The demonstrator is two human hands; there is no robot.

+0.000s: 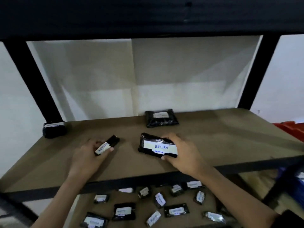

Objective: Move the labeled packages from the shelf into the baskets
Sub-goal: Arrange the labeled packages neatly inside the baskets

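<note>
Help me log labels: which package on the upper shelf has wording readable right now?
The wide package gripped by the right hand: its label reads RETURN.

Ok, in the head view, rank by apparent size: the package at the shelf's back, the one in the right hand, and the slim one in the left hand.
1. Right-hand package, though it is nearer the camera.
2. Back package, close in size; order unsure.
3. Slim left-hand package, clearly smallest.

Black packages with white labels on a brown shelf.

The shelf board [213,139] is matte brown with a black frame [34,83]. Each package [157,145] is glossy black plastic; its white label [160,146] carries blue handwriting reading "RETURN". The wall [148,76] behind is off-white. A red-orange basket [289,129] shows at the right edge, something blue [296,190] below it.
</note>
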